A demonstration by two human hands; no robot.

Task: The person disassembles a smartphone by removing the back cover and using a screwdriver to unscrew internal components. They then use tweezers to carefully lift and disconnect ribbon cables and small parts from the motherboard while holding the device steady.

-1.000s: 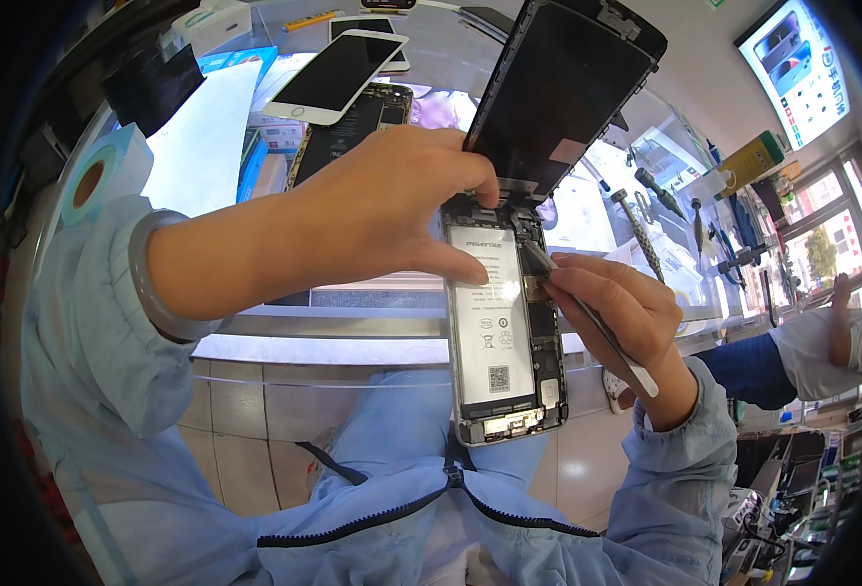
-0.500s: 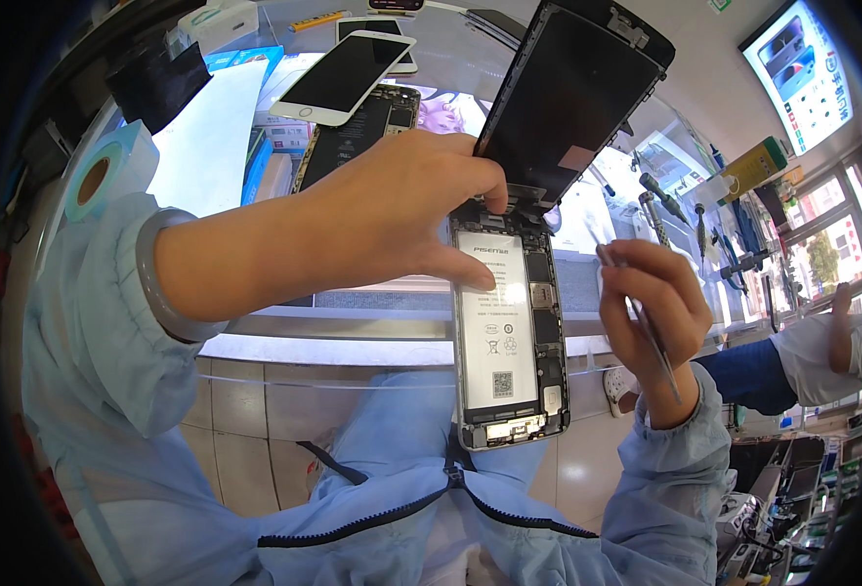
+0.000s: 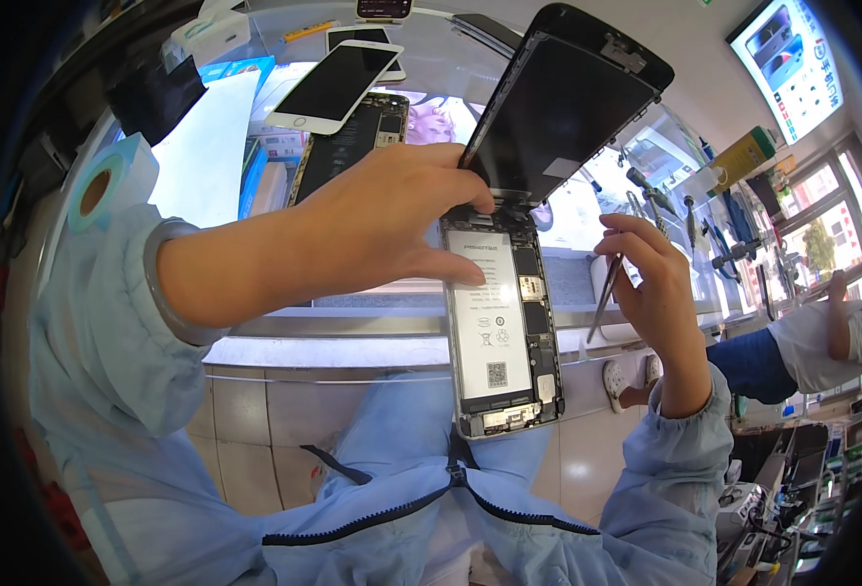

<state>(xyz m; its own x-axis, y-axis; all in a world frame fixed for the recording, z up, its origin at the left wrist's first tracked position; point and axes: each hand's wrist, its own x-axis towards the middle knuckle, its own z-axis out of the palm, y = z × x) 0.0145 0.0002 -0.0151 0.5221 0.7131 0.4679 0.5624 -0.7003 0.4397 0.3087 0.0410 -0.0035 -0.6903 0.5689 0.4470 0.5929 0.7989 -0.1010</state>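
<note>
An opened phone (image 3: 494, 322) hangs over the counter's near edge, its long white battery and circuit board facing up. Its dark screen (image 3: 560, 122) is tilted up at the far end, still joined there. My left hand (image 3: 406, 220) grips the phone near that joint, thumb over the battery and index finger curled at the screen's base; its other fingers are hidden behind the screen. To the right of the phone, my right hand (image 3: 651, 283) holds thin metal tweezers (image 3: 606, 298), pointing down and apart from the phone.
Beyond my left hand, a white phone (image 3: 338, 86) lies on an opened phone body (image 3: 353, 146). A tape roll (image 3: 108, 186) sits at the left. Screwdrivers (image 3: 651, 190) and a yellow-green bottle (image 3: 743, 161) are at the right. A person in a white shirt (image 3: 821, 342) is nearby.
My right hand has turned, so the tweezers swing from lying back against the palm to pointing down beside the phone. The phone and my left hand have shifted slightly left.
</note>
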